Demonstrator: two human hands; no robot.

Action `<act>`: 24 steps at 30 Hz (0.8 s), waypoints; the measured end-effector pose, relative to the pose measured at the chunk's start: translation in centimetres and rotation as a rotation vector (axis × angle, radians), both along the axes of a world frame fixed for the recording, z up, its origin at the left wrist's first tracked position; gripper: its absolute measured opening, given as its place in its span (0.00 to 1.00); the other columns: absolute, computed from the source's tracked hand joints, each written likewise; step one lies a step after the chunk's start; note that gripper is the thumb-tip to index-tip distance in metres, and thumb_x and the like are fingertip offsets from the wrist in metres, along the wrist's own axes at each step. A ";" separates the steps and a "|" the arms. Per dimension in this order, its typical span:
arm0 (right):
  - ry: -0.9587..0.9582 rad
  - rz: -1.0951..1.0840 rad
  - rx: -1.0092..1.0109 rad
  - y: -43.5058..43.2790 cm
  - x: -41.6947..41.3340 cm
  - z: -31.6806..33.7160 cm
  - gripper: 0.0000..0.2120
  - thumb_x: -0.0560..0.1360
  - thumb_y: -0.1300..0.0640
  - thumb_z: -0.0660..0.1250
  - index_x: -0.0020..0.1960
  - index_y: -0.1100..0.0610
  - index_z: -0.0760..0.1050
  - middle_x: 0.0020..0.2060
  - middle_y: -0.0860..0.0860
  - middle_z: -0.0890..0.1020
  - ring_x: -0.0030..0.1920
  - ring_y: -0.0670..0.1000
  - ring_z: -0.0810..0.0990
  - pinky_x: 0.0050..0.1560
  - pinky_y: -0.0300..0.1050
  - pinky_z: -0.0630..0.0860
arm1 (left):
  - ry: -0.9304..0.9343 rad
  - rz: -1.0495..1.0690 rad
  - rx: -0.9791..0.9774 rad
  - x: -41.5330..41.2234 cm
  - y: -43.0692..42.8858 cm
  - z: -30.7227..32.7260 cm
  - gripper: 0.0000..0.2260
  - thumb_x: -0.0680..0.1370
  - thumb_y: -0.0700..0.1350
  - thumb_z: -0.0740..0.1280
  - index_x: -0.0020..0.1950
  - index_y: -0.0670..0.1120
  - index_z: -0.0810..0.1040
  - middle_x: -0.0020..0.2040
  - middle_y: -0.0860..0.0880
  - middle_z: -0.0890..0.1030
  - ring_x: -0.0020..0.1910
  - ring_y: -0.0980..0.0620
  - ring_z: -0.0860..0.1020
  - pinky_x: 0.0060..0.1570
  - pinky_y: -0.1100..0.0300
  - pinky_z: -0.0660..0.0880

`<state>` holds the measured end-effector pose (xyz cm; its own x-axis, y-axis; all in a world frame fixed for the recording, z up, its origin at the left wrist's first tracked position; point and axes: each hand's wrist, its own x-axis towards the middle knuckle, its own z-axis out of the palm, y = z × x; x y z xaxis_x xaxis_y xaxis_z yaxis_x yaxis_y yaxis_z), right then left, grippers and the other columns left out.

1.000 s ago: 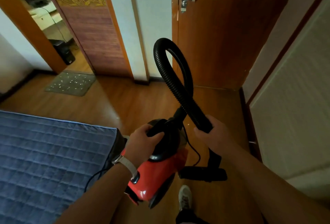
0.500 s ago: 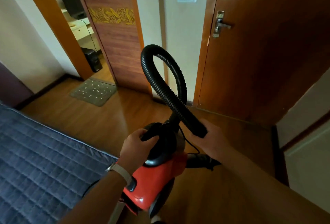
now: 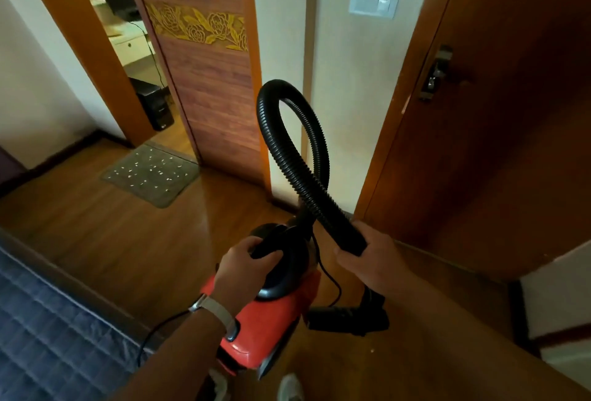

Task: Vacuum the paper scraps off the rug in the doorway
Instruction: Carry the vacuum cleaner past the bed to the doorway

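**Vacuum carried closer to the rug**

The left hand [image 3: 246,264] is wrapped round the black handle on top of the red vacuum [image 3: 265,320] and seems to hold it up off the floor [image 3: 128,234]. The right hand [image 3: 367,256] is closed round the black hose [image 3: 297,157] near its stiff end. The hose makes a big loop above both hands. The brush head [image 3: 348,317] hangs low under the right hand. I cannot tell if it touches the floor.

The rug [image 3: 128,180] lies at the far left edge of the floor, right in the open doorway, next to the door with gold flowers [image 3: 208,80]. Little white paper scraps [image 3: 153,166] are all over it.

A second ago the rug looked small and far off to the left. Now it looks bigger and nearer. Both hands hold the same parts as before. So I think the person is walking the vacuum toward the rug.

The vacuum is still well apart from the rug, so no cleaning has begun. The brush head must come down on the scraps next. The black cord [image 3: 160,330] trails back by the corner of the bed [image 3: 48,336] and could catch there.
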<state>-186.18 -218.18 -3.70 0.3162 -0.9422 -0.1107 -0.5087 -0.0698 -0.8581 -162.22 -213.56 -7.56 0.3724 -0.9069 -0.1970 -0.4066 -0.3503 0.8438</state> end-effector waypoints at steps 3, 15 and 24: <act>0.000 0.025 -0.044 -4.4 2.3 0.8 0.10 0.74 0.57 0.73 0.47 0.44 0.74 0.29 0.39 0.77 0.27 0.40 0.72 0.32 0.35 0.67 | -0.005 0.028 -0.015 2.1 -4.5 1.0 0.10 0.71 0.52 0.76 0.50 0.52 0.82 0.40 0.53 0.83 0.39 0.56 0.82 0.33 0.64 0.73; -0.015 0.177 -0.145 -21.6 11.5 2.2 0.11 0.73 0.55 0.73 0.44 0.43 0.72 0.32 0.47 0.77 0.30 0.41 0.75 0.32 0.33 0.69 | -0.070 0.220 -0.025 9.2 -17.4 2.1 0.09 0.71 0.55 0.76 0.47 0.54 0.83 0.39 0.55 0.83 0.38 0.59 0.81 0.32 0.67 0.71; -0.103 0.401 -0.079 -36.7 18.4 1.3 0.08 0.73 0.53 0.73 0.46 0.46 0.74 0.30 0.45 0.75 0.30 0.38 0.75 0.31 0.31 0.69 | -0.126 0.444 0.054 13.7 -27.4 2.4 0.09 0.70 0.54 0.76 0.47 0.52 0.84 0.39 0.53 0.83 0.39 0.54 0.82 0.39 0.54 0.80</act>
